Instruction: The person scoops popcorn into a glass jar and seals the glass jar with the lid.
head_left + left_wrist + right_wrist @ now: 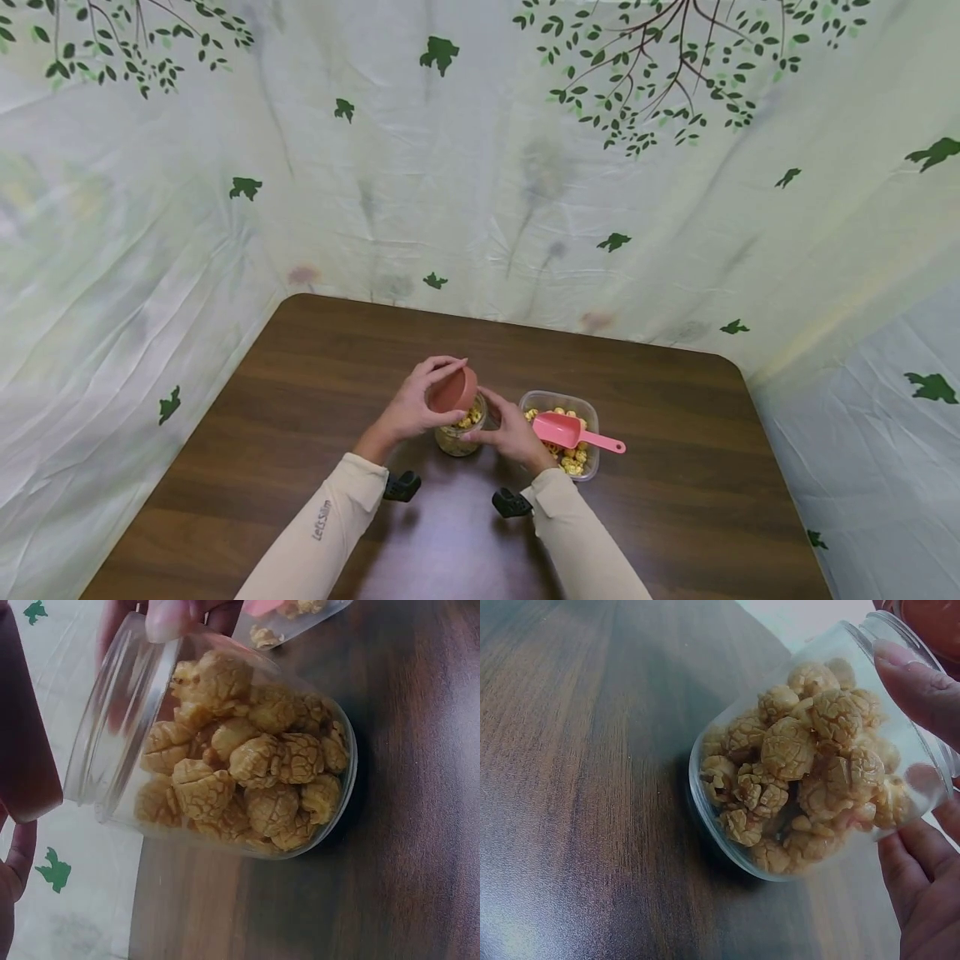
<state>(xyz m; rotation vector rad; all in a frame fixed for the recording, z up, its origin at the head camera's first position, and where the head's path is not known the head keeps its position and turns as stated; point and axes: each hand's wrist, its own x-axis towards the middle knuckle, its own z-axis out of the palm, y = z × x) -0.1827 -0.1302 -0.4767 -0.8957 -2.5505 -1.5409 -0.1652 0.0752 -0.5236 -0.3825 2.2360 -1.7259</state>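
A clear jar stands upright on the table, part filled with caramel popcorn. My right hand grips the jar round its neck, the thumb on the near side and the fingers behind. My left hand holds a reddish-brown round lid by its edge, between thumb and fingers. The lid is tilted, its hollow side towards me, right at the jar's mouth. In the right wrist view part of the lid shows past the jar's rim.
Just right of my right hand, a clear plastic tub holds more popcorn, with a pink scoop lying across it. The brown wooden table ends at a leaf-printed curtain. Black wrist mounts hang below both wrists.
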